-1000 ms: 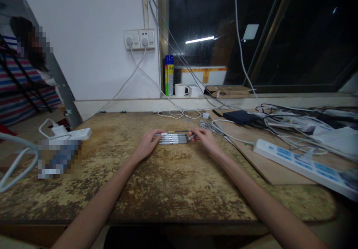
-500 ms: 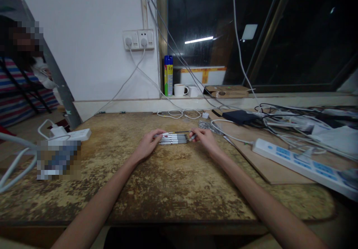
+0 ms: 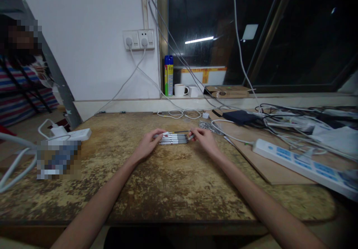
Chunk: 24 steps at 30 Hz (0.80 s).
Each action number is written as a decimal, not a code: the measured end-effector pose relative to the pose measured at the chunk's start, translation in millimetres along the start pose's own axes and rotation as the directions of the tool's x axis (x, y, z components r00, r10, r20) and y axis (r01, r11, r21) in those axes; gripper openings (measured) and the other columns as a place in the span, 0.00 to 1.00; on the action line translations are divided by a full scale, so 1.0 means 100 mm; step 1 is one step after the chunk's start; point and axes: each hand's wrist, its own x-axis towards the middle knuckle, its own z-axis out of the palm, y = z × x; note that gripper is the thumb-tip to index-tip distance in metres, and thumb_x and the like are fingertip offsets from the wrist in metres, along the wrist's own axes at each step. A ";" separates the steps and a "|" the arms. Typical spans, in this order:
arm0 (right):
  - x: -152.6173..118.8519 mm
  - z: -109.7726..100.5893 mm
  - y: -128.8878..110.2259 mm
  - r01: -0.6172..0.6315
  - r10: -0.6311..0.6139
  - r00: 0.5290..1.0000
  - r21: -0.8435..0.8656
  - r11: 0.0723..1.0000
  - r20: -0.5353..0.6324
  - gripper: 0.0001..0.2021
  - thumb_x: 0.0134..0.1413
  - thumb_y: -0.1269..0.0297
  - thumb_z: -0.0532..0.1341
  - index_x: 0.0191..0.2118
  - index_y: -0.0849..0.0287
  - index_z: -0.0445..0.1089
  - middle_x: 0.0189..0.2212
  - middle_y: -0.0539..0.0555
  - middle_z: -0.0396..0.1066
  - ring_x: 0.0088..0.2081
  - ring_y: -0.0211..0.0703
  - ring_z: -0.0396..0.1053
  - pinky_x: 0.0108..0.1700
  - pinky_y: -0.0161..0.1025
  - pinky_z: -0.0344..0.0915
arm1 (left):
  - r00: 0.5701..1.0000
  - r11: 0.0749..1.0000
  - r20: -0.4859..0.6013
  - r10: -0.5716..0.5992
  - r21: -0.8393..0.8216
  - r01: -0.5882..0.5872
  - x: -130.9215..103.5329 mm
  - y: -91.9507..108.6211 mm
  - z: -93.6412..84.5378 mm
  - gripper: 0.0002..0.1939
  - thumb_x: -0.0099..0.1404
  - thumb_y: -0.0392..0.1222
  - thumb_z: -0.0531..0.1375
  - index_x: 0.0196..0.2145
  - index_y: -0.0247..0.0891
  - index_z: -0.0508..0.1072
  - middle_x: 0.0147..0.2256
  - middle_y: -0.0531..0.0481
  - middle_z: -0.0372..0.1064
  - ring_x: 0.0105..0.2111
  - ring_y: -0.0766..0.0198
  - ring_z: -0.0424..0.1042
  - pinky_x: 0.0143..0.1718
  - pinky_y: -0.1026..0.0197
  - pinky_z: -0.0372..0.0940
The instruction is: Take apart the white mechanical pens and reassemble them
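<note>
Several white-and-grey pens (image 3: 173, 139) lie side by side in a row on the worn wooden table. At their left end, my left hand (image 3: 152, 140) is closed, with a white pen barrel (image 3: 166, 134) between thumb and fingers. My right hand (image 3: 203, 137) pinches a small greyish pen piece (image 3: 191, 136) just off the pens' right ends. A thin dark refill (image 3: 181, 131) spans the space between my hands, behind the row. Whether it lies on the table or is held by its right end, I cannot tell.
Clear plastic packaging (image 3: 209, 126) lies behind my right hand. A long white power strip (image 3: 302, 165), a brown board (image 3: 268, 167) and tangled cables fill the right side. Another power strip (image 3: 78, 134) sits at left. Beyond it is a person (image 3: 21, 40).
My hands stay in nearly the same place, still pinching the pen parts. The person at far left has shifted slightly.
</note>
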 end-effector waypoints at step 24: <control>-0.07 0.21 0.00 0.247 -0.241 0.964 -0.045 0.968 0.114 0.14 0.62 0.53 0.60 0.40 0.57 0.77 0.34 0.54 0.78 0.37 0.46 0.74 0.42 0.40 0.67 | 0.999 1.000 0.035 -0.028 -0.010 0.028 0.00 0.05 0.01 0.19 0.66 0.52 0.60 0.49 0.41 0.80 0.49 0.46 0.78 0.50 0.53 0.74 0.55 0.56 0.64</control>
